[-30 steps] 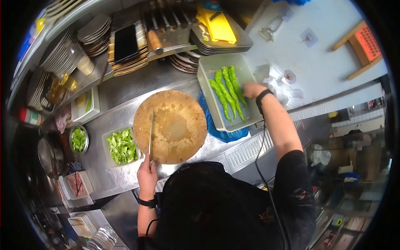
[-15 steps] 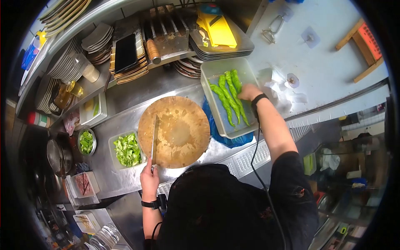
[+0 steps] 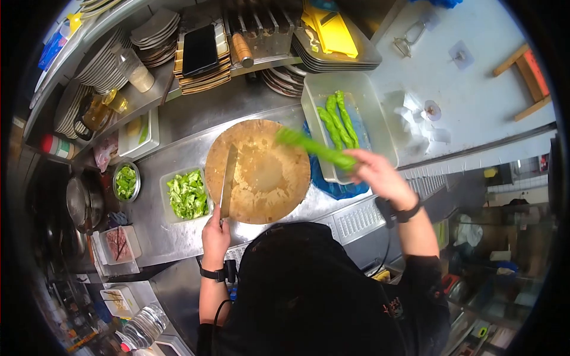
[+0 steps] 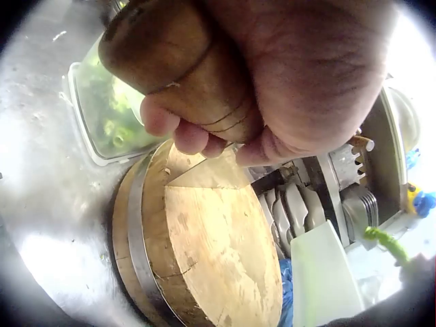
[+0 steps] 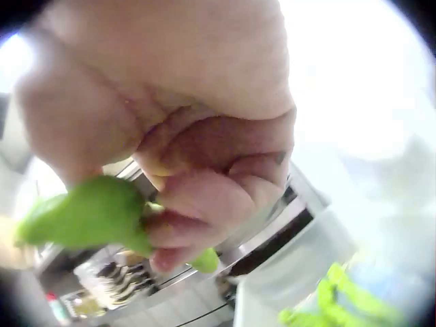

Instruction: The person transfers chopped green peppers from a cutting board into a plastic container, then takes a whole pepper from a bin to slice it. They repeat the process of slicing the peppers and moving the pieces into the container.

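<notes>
My left hand (image 3: 215, 238) grips the wooden handle (image 4: 177, 61) of a knife (image 3: 228, 178), whose blade lies over the left part of a round wooden chopping board (image 3: 267, 172). My right hand (image 3: 380, 177) pinches a long green pepper (image 3: 317, 151) by one end, its far part blurred above the board's right edge. The right wrist view shows the pepper (image 5: 88, 214) between thumb and fingers. Several green peppers (image 3: 339, 121) lie in a translucent tub (image 3: 380, 133) right of the board.
Left of the board stand a square container of chopped green pieces (image 3: 188, 194) and a metal bowl (image 3: 126, 181). A shelf behind holds plates (image 3: 155, 35), a black tablet (image 3: 200, 50) and a yellow slicer (image 3: 333, 32). Blue plastic (image 3: 338, 188) lies under the tub.
My right hand has come out of the tub and moved left towards the board with a pepper in its grip. Fewer peppers lie in the tub. The left hand still holds the knife.
</notes>
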### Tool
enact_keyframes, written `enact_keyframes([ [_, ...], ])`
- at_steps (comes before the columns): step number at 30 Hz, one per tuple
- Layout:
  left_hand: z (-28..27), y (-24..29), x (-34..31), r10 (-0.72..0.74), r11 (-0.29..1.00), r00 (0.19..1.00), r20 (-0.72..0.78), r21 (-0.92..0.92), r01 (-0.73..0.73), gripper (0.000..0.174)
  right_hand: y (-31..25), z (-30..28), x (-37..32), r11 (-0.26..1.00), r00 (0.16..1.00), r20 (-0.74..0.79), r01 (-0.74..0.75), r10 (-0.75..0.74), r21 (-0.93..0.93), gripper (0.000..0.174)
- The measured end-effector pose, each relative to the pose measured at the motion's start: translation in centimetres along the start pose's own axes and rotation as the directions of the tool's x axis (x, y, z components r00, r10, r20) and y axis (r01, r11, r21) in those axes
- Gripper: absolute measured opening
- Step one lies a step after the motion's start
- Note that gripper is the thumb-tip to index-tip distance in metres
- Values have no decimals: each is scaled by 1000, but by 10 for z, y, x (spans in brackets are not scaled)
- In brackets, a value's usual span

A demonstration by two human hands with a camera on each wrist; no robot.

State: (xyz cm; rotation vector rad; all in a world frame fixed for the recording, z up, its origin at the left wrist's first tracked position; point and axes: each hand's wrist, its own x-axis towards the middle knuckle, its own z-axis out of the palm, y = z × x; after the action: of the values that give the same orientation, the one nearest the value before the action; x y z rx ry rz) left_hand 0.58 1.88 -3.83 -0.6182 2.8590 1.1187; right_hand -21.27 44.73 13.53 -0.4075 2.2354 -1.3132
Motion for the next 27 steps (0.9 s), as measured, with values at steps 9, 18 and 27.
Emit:
enact_keyframes([
  [9, -10, 4, 4, 97, 981, 994, 57, 162, -105, 74, 87, 173, 80, 996, 994, -77, -85, 83, -26, 36],
  [18, -23, 38, -7, 304, 890, 949, 84, 330, -315, 84, 54, 163, 59, 916, 912, -320, 125, -258, -382, 33],
  [27, -4, 57, 13, 342, 865, 934, 100, 355, -355, 87, 52, 168, 63, 857, 886, -338, 116, -317, -501, 29],
])
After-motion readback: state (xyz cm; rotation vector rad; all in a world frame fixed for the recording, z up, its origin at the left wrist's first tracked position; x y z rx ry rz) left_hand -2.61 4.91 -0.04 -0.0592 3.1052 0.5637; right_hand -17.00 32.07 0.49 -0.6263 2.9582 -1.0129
